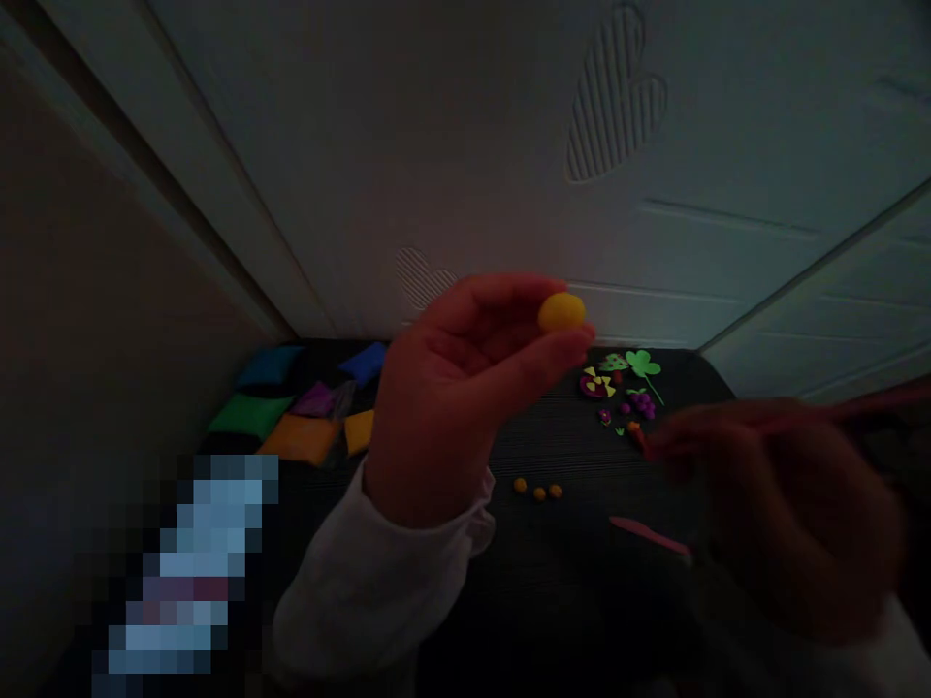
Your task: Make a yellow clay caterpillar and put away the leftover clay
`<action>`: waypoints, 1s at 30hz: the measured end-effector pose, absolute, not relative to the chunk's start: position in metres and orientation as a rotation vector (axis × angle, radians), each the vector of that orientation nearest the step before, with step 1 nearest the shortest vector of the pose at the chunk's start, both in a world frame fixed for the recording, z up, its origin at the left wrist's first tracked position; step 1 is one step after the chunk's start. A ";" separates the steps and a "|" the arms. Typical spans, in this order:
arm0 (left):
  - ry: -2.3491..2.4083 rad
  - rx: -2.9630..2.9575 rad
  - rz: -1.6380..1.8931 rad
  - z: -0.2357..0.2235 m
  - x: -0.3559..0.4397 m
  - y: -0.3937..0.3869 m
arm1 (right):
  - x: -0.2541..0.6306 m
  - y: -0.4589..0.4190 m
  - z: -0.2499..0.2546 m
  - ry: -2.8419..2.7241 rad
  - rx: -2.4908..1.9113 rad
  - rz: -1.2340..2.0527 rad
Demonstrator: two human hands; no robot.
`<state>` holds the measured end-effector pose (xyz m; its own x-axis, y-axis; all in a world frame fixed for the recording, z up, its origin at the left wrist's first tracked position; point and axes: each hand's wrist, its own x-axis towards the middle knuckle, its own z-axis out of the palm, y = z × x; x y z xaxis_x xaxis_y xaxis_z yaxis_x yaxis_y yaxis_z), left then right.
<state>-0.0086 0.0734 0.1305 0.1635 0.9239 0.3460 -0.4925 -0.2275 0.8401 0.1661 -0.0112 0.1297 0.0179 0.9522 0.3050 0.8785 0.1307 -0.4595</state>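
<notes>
My left hand is raised in the middle, its thumb and fingertips pinching a yellow clay ball. Lower on the right, my right hand is blurred and dim, closed around a thin pinkish modelling tool that points left. On the dark table below the left hand lie small yellow-brown clay balls. A pink clay knife rests just left of the right hand.
Small clay pieces sit at the back right: a green flower, a purple grape bunch and a purple disc with yellow bits. Coloured clay packets, including an orange one, lie back left. A pixelated bright patch is front left. White panels stand behind.
</notes>
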 end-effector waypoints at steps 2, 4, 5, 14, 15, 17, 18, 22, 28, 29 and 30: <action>0.540 1.192 1.446 0.130 -0.009 0.076 | 0.164 -0.007 0.106 -1.888 -1.812 0.362; 0.555 1.248 1.438 0.130 -0.010 0.078 | 0.166 0.002 0.078 -2.101 -1.939 0.529; 0.555 1.283 1.431 0.129 -0.011 0.078 | 0.168 0.006 0.064 -2.217 -2.007 0.564; 0.656 1.306 1.452 0.128 -0.002 0.054 | 0.193 0.029 0.009 -2.251 -2.209 0.533; 0.682 1.318 1.398 0.123 -0.003 0.050 | 0.194 0.030 0.008 -2.245 -2.195 0.535; 0.751 1.342 1.279 0.108 -0.008 0.042 | 0.195 0.031 0.006 -2.232 -2.168 0.538; 0.814 1.335 1.234 0.097 -0.012 0.037 | 0.196 0.031 0.005 -2.223 -2.158 0.536; 1.085 1.283 0.970 0.044 -0.031 0.016 | 0.198 0.028 0.000 -2.199 -2.124 0.533; 1.234 1.751 0.749 -0.011 -0.043 0.004 | 0.200 0.024 -0.002 -2.227 -2.012 0.457; 1.246 1.864 0.721 -0.014 -0.042 0.006 | 0.200 0.024 -0.003 -2.224 -2.012 0.460; 1.256 1.960 0.704 -0.017 -0.041 0.007 | 0.200 0.023 -0.003 -2.221 -2.015 0.467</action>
